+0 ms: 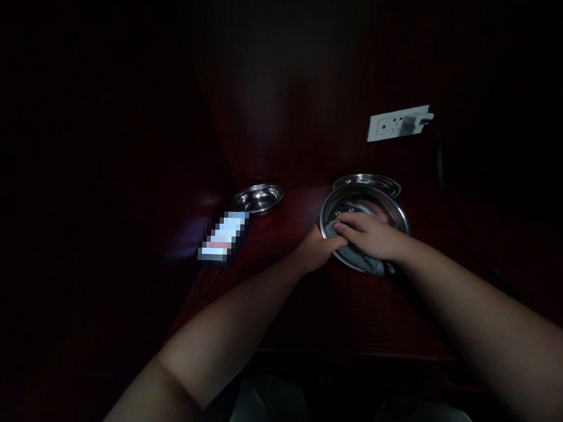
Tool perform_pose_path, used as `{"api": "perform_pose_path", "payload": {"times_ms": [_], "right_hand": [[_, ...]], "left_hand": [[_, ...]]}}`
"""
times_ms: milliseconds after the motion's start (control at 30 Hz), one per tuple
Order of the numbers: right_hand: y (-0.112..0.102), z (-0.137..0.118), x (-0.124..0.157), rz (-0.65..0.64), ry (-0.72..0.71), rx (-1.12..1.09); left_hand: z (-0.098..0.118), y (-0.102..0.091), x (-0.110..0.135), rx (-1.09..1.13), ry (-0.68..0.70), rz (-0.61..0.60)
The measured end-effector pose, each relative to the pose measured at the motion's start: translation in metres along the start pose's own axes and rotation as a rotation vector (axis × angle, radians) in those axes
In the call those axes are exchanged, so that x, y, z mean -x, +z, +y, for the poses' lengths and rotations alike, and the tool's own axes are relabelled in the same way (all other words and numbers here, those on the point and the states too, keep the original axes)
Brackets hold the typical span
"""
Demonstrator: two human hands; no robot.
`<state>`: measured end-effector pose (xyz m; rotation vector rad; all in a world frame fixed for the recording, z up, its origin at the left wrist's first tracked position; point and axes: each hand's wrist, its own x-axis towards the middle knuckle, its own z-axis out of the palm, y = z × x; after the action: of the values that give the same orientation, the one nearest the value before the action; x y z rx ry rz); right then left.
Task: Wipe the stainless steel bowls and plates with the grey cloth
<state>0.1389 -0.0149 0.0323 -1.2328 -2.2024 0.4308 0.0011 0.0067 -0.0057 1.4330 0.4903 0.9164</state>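
A shiny metal bowl (394, 215) is tilted toward me above the dark red table. My left hand (321, 248) grips its left rim, the thumb over the edge and the other fingers hidden behind the wall. Inside the bowl, my right hand (364, 232) presses a grey-green patterned cloth (360, 258) against the inner wall. Its fingers are bent over the cloth, and part of the cloth hangs over the near rim. Right behind this bowl lies another round metal dish or lid (370, 179), partly covered by it.
A smaller metal bowl (260, 200) stands on the table (278, 309) to the left. Nearer me lies a phone (224, 237) with a lit, blurred screen and a strap loop (205, 283). A wall socket (398, 124) with a plug and a dark cable (440, 161) is at back right.
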Motion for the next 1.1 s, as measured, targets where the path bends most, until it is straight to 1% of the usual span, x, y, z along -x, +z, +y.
{"api": "perform_pose_path", "payload": {"times_ms": [300,533,833,1100], "right_hand": [[0.0,0.0005,0.0001,-0.01,0.003,-0.01],[0.0009,0.0022,-0.0003,-0.013,0.001,-0.001],[0.0008,0.0004,0.0001,0.003,0.002,0.031],[0.0002,0.0017,0.0003,-0.019,0.01,0.024]], "left_hand": [[0.0047,0.0015,0.0006,0.002,0.023,-0.025],[0.0022,0.0009,0.0004,0.002,0.002,-0.001],[0.0023,0.0011,0.0008,0.0,0.003,-0.003],[0.0,0.0004,-0.0009,0.014,0.016,-0.023]]}}
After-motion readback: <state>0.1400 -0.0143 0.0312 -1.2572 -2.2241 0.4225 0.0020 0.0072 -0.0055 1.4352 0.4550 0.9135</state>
